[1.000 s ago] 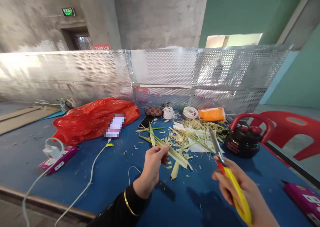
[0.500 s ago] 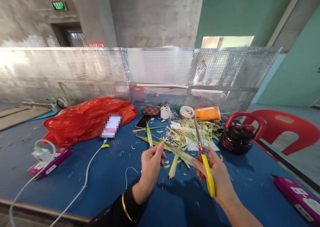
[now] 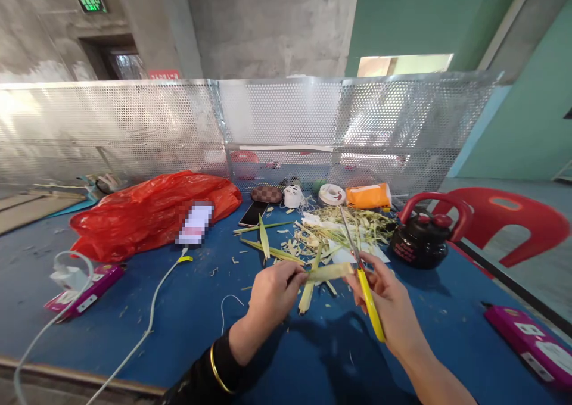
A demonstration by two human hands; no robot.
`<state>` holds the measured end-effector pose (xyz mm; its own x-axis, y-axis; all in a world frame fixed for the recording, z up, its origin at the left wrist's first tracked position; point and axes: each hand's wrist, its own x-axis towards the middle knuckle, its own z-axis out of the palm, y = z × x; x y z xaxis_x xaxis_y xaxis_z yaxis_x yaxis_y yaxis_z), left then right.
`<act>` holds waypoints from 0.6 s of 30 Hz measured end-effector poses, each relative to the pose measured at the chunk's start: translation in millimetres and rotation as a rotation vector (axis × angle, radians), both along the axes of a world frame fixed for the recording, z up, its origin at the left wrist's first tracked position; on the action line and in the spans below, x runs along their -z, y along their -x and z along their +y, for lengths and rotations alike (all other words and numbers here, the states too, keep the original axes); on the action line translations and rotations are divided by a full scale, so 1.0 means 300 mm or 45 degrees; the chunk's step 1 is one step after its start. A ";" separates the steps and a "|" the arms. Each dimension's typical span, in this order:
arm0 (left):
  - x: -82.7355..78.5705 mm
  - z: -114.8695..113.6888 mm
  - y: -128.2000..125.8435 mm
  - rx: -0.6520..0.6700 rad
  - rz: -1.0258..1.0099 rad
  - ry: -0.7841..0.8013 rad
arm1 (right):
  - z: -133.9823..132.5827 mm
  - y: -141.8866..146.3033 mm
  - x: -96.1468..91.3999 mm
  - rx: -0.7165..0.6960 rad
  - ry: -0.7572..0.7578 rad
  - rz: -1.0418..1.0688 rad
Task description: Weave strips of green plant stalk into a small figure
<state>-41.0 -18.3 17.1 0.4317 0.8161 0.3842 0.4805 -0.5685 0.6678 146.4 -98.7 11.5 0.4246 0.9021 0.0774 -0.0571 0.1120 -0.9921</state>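
Observation:
My left hand (image 3: 273,292) is closed, thumb and fingers pinching one end of a pale green leaf strip (image 3: 331,272). The strip runs sideways to the right, its other end close by my right fingertips and the scissors; whether they touch it I cannot tell. Yellow-handled scissors (image 3: 370,307) are held in my right hand (image 3: 391,298), their blades pointing away over the table and looking nearly closed. Below and beyond the strip lie other leaf pieces (image 3: 264,238). A heap of shredded leaf scraps (image 3: 366,225) is spread over white paper (image 3: 338,253).
On the blue table are a red plastic bag (image 3: 156,208), a phone (image 3: 196,223) on a white cable, a dark phone (image 3: 253,213), a checked case (image 3: 267,194), a tape roll (image 3: 332,194), an orange packet (image 3: 369,196), a black kettle (image 3: 420,243) and purple power strips (image 3: 529,339).
My left hand has turned palm-down and now pinches the leaf strip's end. The strip between my hands looks much shorter and lies more level. The scissors stay in my right hand.

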 end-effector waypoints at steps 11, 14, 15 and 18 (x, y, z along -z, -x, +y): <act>0.002 0.026 0.026 -0.461 -0.368 0.137 | -0.036 -0.064 0.084 -0.222 0.155 -0.537; 0.003 0.017 0.022 -0.460 -0.415 0.051 | -0.048 -0.046 0.070 -0.302 0.216 -0.632; 0.004 0.014 0.020 -0.439 -0.434 0.022 | -0.050 -0.037 0.065 -0.337 0.228 -0.649; 0.012 0.005 0.013 -0.320 -0.451 -0.018 | -0.049 -0.014 0.056 -0.383 0.237 -0.670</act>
<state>-45.0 -16.7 13.6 0.0594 0.8728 0.4845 0.3474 -0.4731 0.8096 150.6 -113.4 -5.4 0.0978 0.9945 0.0373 0.4414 -0.0098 -0.8972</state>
